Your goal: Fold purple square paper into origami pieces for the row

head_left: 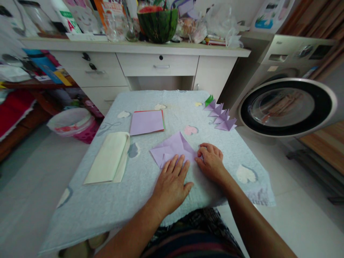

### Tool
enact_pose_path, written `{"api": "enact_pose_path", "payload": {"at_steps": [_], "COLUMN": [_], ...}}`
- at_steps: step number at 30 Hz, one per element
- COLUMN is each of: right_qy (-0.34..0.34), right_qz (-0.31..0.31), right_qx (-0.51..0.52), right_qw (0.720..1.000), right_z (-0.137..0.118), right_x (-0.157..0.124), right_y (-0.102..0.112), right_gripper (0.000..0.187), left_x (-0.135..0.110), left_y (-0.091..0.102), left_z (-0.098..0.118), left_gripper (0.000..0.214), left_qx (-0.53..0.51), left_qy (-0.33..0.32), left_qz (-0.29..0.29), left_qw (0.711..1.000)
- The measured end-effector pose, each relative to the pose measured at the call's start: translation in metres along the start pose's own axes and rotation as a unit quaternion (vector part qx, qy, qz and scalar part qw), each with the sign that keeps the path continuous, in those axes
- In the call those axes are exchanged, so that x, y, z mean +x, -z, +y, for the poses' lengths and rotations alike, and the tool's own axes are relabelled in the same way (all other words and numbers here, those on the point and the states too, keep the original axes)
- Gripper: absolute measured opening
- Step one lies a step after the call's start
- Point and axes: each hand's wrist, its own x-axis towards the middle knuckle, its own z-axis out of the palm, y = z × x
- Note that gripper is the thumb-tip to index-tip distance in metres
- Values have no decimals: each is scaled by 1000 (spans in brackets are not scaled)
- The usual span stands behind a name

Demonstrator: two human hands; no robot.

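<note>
A partly folded sheet of purple origami paper (174,145) lies on the cloth-covered table in front of me. My left hand (172,182) rests flat on its near edge, fingers stretched out and thumb apart. At the paper's right corner, my right hand (211,159) has its fingers curled, with thumb and forefinger closed on the tip. Some of that corner is hidden by the fingers. Farther back on the left sits a stack of square paper (147,122), purple on top with red and green edges showing. Several folded purple paper pieces (225,123) and a green one (209,100) stand in a row at the back right.
A folded pale-green sheet (109,157) lies left on the tablecloth (150,200). Beyond the table is a white cabinet (161,64) bearing a cut watermelon (158,23), jars and bags. A washing machine (287,107) stands right with its door open; a lined bin (72,123) stands left.
</note>
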Motion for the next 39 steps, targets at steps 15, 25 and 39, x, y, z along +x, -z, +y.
{"api": "enact_pose_path", "payload": {"at_steps": [15, 25, 39], "right_qy": [39, 181, 155], "right_qz": [5, 7, 0], "right_qx": [81, 151, 86], "right_qw": [996, 972, 984], "right_z": [22, -16, -17], "right_x": [-8, -18, -24], "right_y": [13, 7, -4], "right_gripper": [14, 22, 33], "left_x": [0, 1, -3], "left_y": [0, -3, 4], "left_z": [0, -1, -6], "left_gripper": [63, 65, 67], "left_qx": [11, 6, -5], "left_qy": [0, 1, 5], "left_qz": [-4, -4, -14], "left_qw": [1000, 1000, 1000]}}
